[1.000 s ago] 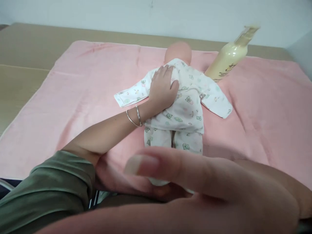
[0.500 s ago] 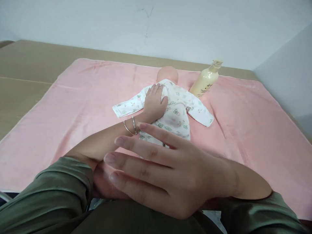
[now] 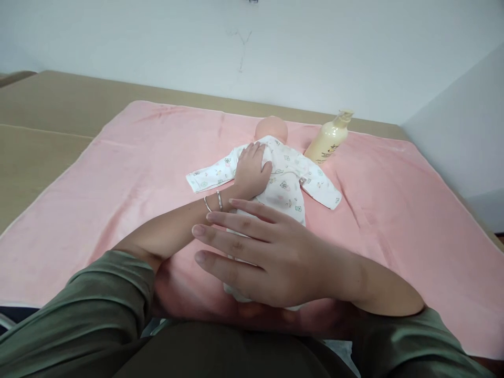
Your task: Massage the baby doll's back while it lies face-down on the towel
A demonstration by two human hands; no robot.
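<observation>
The doll, dressed in printed white clothes, was laid face down on a pink blanket spread over the desk. Its upper back was touched by the left hand (two bracelets were worn at that wrist), opened flat with nothing grasped. The right hand was held over the doll's lower body, fingers extended and slightly parted, nothing gripped. A pump bottle was placed near the doll's head.

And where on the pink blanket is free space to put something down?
The pink blanket is free between the left forearm and left edge, and between the pump bottle and right edge. Its middle is crowded: doll, left hand, right hand.
</observation>
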